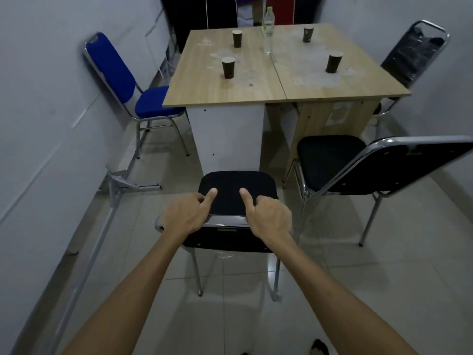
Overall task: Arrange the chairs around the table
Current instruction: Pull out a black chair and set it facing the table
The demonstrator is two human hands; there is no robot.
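My fingers are curled over the top bar of the black chair (236, 193) in front of me, and both thumbs lie flat on the front of its padded back, pointing toward each other. The left hand (185, 213) grasps the left part of the bar, the right hand (267, 216) grasps the right part, and a short piece of shiny metal shows between them. Both my arms are stretched forward, bare to the edge of the view.

This chair stands on the pale tiled floor (345, 290), facing the near side of the wooden table (256, 83), near its white front panel, but I cannot tell if it touches. Just to the right stands a second black chair (332, 162), turned at an angle, its seat close to the table's near right corner. A blue chair (151, 101) stands at the left side of the table with its back near the wall (51, 98). A black chair with worn back (414, 55) is at the right side, and one more dark chair (221, 11) is behind the far edge.

On the table I see four dark paper cups (228, 67), well apart from each other, and a clear plastic bottle (268, 29) between the two far ones. A metal frame (122, 183) lies on the floor along the left wall.
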